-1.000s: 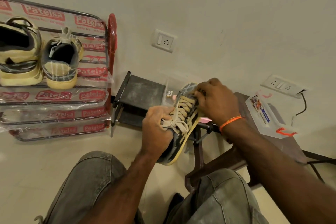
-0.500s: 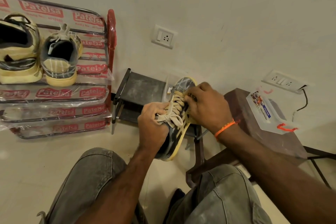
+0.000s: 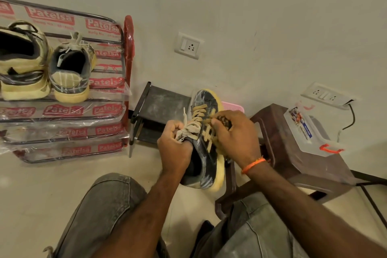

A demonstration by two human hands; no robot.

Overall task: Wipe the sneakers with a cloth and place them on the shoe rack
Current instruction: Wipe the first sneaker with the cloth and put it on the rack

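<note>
My left hand [image 3: 176, 148] grips a dark sneaker [image 3: 204, 98] with a yellowed sole at its collar, beige laces bunched under the fingers. The sneaker is held above my knees, toe pointing to the wall. A small dark patterned cloth [image 3: 224, 120] is pinched in my right hand [image 3: 236, 138] and pressed against the sneaker's side by the laces. To the left stands the shoe rack [image 3: 127, 52], wrapped in printed plastic. A large pale sneaker [image 3: 21, 63] and a dark sneaker [image 3: 71, 71] sit heel-out on its top shelf.
A low dark metal stand [image 3: 161, 107] sits against the wall behind the held sneaker. A brown plastic stool [image 3: 278, 132] at right carries a clear plastic box [image 3: 303, 130]. Wall sockets [image 3: 188, 45] and a cable [image 3: 351, 119] are on the wall. My knees fill the foreground.
My right hand slid with the cloth from the sneaker's toe back to its middle, uncovering the toe. My left hand kept its grip, and the sneaker tilted more upright.
</note>
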